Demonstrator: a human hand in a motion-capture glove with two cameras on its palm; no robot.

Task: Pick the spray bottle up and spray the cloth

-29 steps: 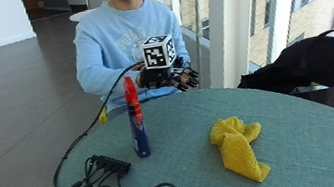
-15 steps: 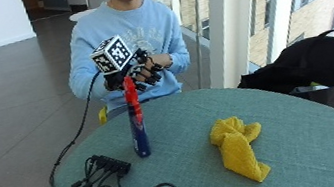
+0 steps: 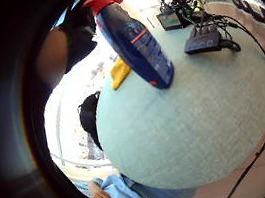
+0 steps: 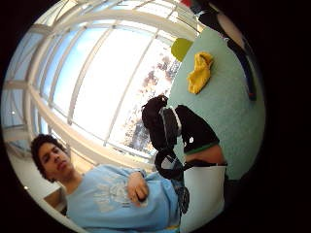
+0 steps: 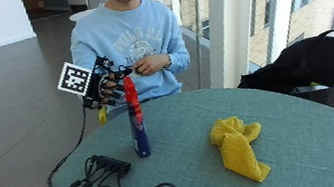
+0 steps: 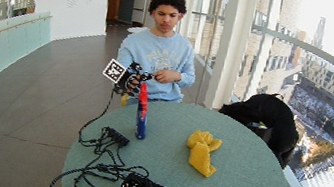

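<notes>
Gloved right hand (image 5: 107, 87) moved beside spray bottle (image 5: 135, 118) top, fingers relaxed, yellow cloth (image 5: 236, 148) apart

Round green table (image 5: 311, 151), upright spray bottle (image 5: 137, 123), yellow cloth (image 5: 236, 146), black cables (image 5: 100, 185)

right hand (image 5: 107, 87): raised at chest height, fingers loosely spread, holding nothing | bare hand (image 5: 149, 65): against chest

Bright daylight pours in through the tall windows (image 6: 332, 74) on the person's left side, washing out the sky in the thumb side palm view, laying soft, faint shadows on the round green table (image 5: 311, 151), while both palm views bend strongly toward their dark rims.
</notes>
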